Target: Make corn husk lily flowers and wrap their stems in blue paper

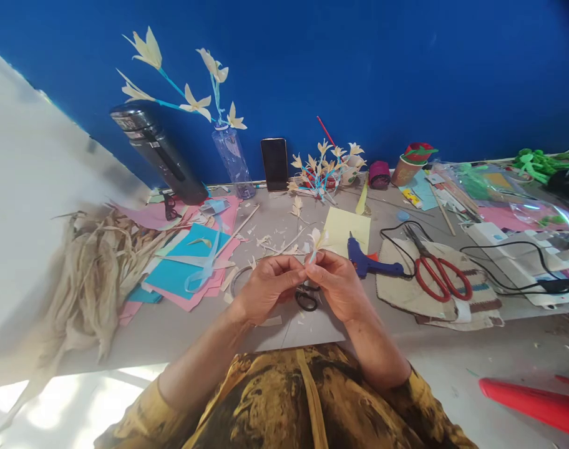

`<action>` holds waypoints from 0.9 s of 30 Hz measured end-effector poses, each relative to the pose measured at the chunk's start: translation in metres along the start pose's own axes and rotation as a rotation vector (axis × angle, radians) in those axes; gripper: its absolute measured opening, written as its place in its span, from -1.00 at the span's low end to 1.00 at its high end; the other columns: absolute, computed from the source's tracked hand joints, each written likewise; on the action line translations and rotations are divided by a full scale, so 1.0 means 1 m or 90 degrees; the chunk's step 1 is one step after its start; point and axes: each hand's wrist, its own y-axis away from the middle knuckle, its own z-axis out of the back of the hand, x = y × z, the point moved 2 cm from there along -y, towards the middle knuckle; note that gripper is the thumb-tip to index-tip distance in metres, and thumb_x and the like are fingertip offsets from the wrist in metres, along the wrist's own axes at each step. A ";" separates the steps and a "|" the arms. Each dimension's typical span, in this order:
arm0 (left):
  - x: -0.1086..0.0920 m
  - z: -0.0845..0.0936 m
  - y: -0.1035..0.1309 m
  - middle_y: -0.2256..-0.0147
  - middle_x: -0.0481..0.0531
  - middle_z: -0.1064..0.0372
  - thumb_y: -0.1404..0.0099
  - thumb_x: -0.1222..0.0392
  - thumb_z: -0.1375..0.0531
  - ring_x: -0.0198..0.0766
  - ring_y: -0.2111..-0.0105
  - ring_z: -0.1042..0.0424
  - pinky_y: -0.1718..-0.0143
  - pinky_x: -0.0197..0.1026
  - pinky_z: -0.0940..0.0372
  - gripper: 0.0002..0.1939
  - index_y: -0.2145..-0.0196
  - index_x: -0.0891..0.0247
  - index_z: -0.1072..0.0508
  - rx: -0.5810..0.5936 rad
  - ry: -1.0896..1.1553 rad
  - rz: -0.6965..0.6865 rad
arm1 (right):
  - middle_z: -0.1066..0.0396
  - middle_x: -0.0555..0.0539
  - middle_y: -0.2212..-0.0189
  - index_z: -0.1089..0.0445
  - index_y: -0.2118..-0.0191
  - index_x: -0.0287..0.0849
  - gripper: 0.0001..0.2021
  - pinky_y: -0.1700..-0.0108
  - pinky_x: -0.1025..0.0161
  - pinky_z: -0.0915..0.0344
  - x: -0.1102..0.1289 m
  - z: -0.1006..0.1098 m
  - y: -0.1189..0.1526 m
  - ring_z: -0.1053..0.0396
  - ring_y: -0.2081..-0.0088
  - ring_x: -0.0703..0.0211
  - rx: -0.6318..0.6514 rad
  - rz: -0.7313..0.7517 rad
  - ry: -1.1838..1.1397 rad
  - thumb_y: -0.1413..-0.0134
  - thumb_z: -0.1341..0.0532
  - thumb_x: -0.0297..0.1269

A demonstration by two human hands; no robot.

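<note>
Both hands meet over the front of the table, fingers pinched together around the base of a small cream handmade flower (317, 239). My right hand (332, 282) is closed on the flower's pale stem, with the petals sticking up above the fingertips. My left hand (274, 284) is closed too, its thumb and finger touching the right fingertips; what it pinches is hidden. Just below the hands lie small black-handled scissors (306, 300), partly covered. A blue glue gun (366, 259) rests to the right, beside a pale yellow paper sheet (345, 221).
Dried husks (90, 274) hang over the table's left edge, near blue and pink paper (188, 259). Behind stand a black flask (165, 156), a plastic bottle (233, 159) of flowers and a phone (274, 165). Red-handled scissors (438, 277) and a power strip (513, 259) lie right, with cables.
</note>
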 end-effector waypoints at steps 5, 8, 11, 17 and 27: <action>0.001 0.004 0.003 0.66 -0.22 -0.02 -0.01 0.02 -0.47 -0.55 0.68 0.08 0.65 -0.37 0.21 -0.63 0.47 0.32 -0.43 0.068 0.043 0.061 | -0.41 0.03 0.43 -0.48 0.49 -0.16 -0.75 0.35 0.31 -0.20 0.000 -0.001 0.000 -0.23 0.45 0.31 0.025 -0.032 -0.055 0.12 -0.51 -0.16; 0.001 0.005 0.004 0.66 -0.24 0.02 0.00 0.05 -0.48 -0.56 0.69 0.11 0.65 -0.38 0.24 -0.63 0.47 0.32 -0.41 0.098 0.074 0.092 | -0.41 0.01 0.40 -0.49 0.46 -0.16 -0.74 0.38 0.31 -0.20 0.000 -0.002 0.001 -0.21 0.47 0.32 0.050 -0.031 -0.072 0.07 -0.48 -0.11; 0.001 0.003 0.004 0.65 -0.23 -0.01 0.00 0.06 -0.47 -0.58 0.69 0.11 0.65 -0.38 0.22 -0.64 0.49 0.33 -0.41 0.059 0.068 0.063 | -0.43 0.00 0.43 -0.53 0.36 -0.13 -0.73 0.35 0.29 -0.23 0.000 -0.002 0.003 -0.25 0.44 0.27 0.045 -0.008 -0.029 0.07 -0.48 -0.06; 0.003 -0.001 0.004 0.68 -0.21 -0.02 -0.03 0.04 -0.46 -0.56 0.69 0.06 0.65 -0.37 0.20 -0.63 0.53 0.34 -0.42 0.024 0.039 0.027 | -0.30 0.06 0.54 -0.46 0.49 -0.16 -0.75 0.39 0.32 -0.14 -0.002 0.002 0.002 -0.15 0.47 0.30 0.021 0.027 0.033 0.01 -0.46 -0.15; 0.005 0.002 0.007 0.69 -0.22 -0.03 0.03 0.09 -0.48 -0.57 0.71 0.09 0.66 -0.37 0.24 -0.64 0.54 0.33 -0.41 0.018 0.073 0.048 | -0.35 0.01 0.46 -0.51 0.34 -0.16 -0.71 0.37 0.31 -0.18 -0.003 0.002 0.002 -0.20 0.44 0.28 0.052 0.006 0.032 -0.02 -0.42 -0.02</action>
